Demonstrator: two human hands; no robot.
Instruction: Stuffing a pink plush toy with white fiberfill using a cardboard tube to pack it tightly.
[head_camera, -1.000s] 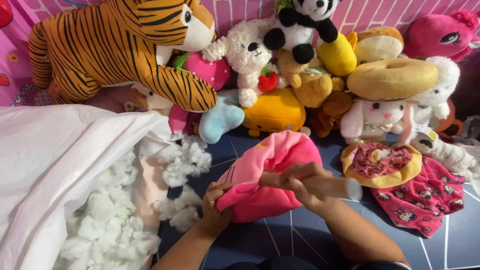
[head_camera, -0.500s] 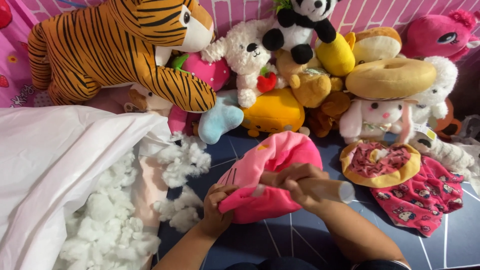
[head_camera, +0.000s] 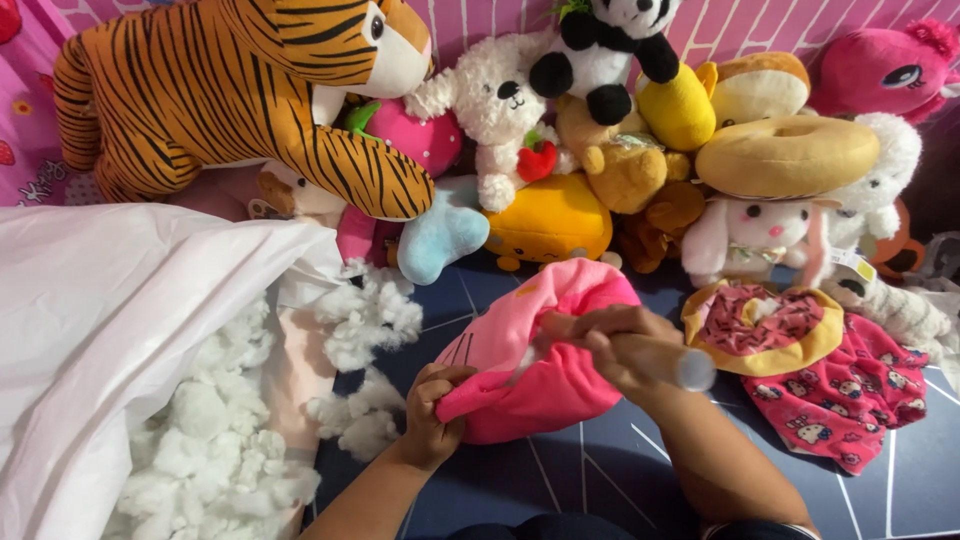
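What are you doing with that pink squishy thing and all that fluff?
A person sits on the floor with a pink plush cover. The left hand pinches its lower edge, while the right hand grips a pale stick pointed into its opening. White stuffing spills from a big white bag at the left. A pile of soft toys, among them a striped tiger, lines the back.

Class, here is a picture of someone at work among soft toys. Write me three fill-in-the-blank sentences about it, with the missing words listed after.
1. The left hand grips the edge of a ____ plush cover.
2. The right hand holds a stick pushed into the cover's ____.
3. Loose white ____ lies beside a white sheet.
4. The big striped toy at the back is a ____.

Missing words: pink; opening; stuffing; tiger
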